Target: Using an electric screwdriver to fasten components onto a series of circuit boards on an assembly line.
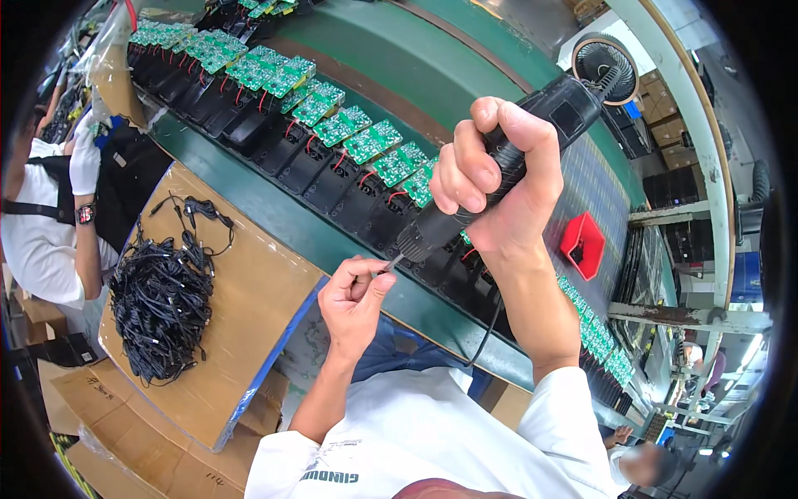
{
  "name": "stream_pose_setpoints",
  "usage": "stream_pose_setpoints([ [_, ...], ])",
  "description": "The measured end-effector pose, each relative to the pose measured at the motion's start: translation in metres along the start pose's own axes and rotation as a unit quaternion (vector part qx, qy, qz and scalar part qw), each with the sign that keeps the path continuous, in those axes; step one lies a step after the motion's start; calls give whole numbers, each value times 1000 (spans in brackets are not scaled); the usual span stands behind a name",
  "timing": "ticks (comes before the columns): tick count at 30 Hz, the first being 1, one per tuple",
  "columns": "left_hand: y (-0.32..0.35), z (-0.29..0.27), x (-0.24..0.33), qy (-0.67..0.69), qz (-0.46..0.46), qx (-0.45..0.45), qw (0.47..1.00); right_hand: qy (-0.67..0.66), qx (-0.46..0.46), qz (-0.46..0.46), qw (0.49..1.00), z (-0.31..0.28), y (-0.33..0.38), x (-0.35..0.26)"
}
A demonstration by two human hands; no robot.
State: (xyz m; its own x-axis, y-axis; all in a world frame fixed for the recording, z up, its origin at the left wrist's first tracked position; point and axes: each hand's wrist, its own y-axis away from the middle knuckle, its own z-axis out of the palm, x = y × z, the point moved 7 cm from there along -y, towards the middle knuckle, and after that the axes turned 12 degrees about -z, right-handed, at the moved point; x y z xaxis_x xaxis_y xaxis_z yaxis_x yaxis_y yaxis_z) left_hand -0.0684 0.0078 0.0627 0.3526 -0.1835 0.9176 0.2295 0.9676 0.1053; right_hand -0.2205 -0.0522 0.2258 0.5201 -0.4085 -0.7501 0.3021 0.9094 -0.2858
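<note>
Red tray [591,268], right of your raised tool, resting on the table [241,187] and holding small dark pieces too indistinct to identify. Black plastic cases [312,176] stand side by side in a row along the table, with green circuit boards [374,141] at their far ends and red wires running down to them. At your left, a cardboard sheet [258,333] bears a heaped tangle of black cables [162,308]; below it, a brown carton [125,432] carries handwritten marks on its flap. Dark printed lettering crosses the front of your white shirt [432,416]. Your right hand [522,208] has its grip wrapped around the black electric screwdriver [511,164], which slants above the cases, nose toward your left hand [353,308]. There the grip is pinched, thumb and forefinger together at the bit [395,261]; whether they hold a screw cannot be told.
</note>
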Motion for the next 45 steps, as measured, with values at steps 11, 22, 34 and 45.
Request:
stream_pose_setpoints([
  [11, 7, 7, 6, -10, -53, 16, 998, -4, -50, -24, 998, 5, 7, -3],
  [22, 7, -13, -41, 298, -290, -45, 908, 205, -26, -189, 960, 9, -29, 29],
  [34, 3, -30, -49, 239, -230, -9, 943, 243, -74, -160, 954, 1, -28, 62],
  [45, -7, -17, -5, -78, -74, 54, 993, 251, -37, -142, 957, 8, -24, 56],
])
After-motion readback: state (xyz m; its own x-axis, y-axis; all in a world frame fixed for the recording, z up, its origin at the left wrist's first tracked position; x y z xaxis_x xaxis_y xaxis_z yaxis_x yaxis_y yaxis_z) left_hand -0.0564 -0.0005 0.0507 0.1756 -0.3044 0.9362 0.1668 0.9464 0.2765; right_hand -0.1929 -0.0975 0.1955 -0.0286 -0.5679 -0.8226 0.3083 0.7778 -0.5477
